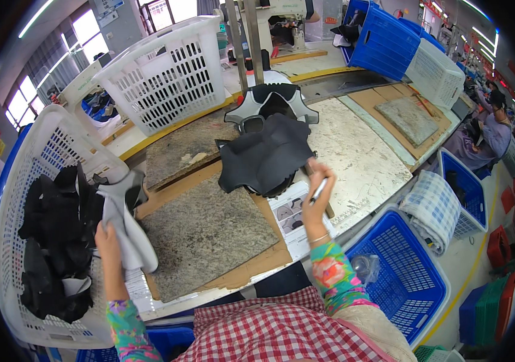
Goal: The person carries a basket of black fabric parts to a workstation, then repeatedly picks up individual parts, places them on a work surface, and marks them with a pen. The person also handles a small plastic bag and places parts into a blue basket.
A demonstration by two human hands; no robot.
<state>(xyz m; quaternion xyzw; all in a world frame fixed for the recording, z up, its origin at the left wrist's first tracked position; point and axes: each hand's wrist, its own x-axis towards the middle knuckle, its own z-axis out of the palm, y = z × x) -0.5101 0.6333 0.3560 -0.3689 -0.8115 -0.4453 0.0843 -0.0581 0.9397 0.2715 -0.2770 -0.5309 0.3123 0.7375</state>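
My left hand point(108, 241) is closed on a shoe upper piece point(126, 232) with its pale grey-white side showing, beside the white basket point(5, 241) at left. That basket holds a heap of black shoe upper pieces point(58, 241). My right hand point(316, 202) grips a white pen point(318, 190) with a dark end. Its fingertips are at the right edge of a stack of black shoe uppers point(266, 151) on the worktable; whether they touch it, I cannot tell. Behind the stack lies a black and grey upper point(297, 108).
A rough grey board point(209, 235) lies in front of me, beside a printed sheet point(289, 217). Another white basket point(161, 78) stands behind. Blue baskets point(399, 265) and a folded checked cloth point(429, 205) are at right. Farther off, a person point(493, 133) sits.
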